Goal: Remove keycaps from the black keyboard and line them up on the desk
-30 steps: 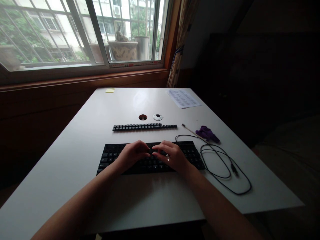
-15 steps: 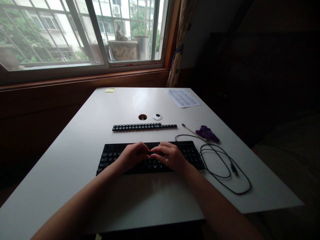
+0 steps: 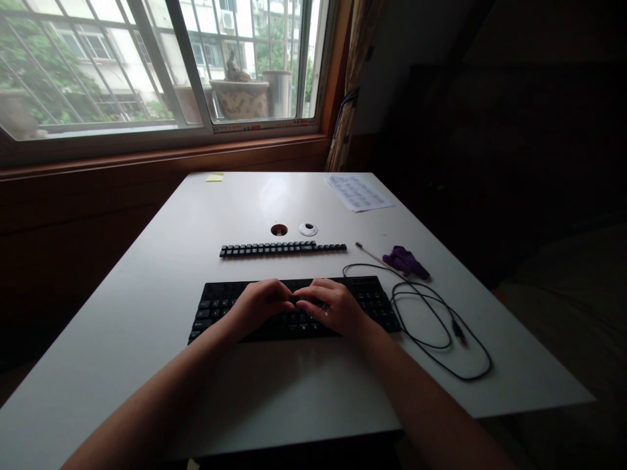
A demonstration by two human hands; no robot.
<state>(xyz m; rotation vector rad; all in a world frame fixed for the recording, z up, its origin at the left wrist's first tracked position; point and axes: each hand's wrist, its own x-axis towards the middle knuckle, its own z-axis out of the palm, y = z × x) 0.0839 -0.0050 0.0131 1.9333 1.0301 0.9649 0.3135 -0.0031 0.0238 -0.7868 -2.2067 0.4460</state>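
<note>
A black keyboard [image 3: 377,307] lies across the near part of the white table, with both hands over its middle. My left hand [image 3: 262,301] has its thumb and fingers closed in a pinch. Facing it, my right hand [image 3: 333,303] is closed the same way, with a ring on one finger. Their fingertips almost meet around a small dark keycap [image 3: 296,299], mostly hidden by the fingers. Keys show at the keyboard's left and right ends, while its upper left strip looks bare of caps. Behind it, loose black keycaps [image 3: 268,249] stand in two neat rows.
A thin black cable [image 3: 443,297] with a USB plug loops to the right of the keyboard. Near it lie a purple cloth [image 3: 405,261] and a thin brush-like stick [image 3: 375,255]. Farther back are a cable hole [image 3: 279,230], its white cover [image 3: 308,229], printed sheets [image 3: 360,192] and yellow notes [image 3: 215,177].
</note>
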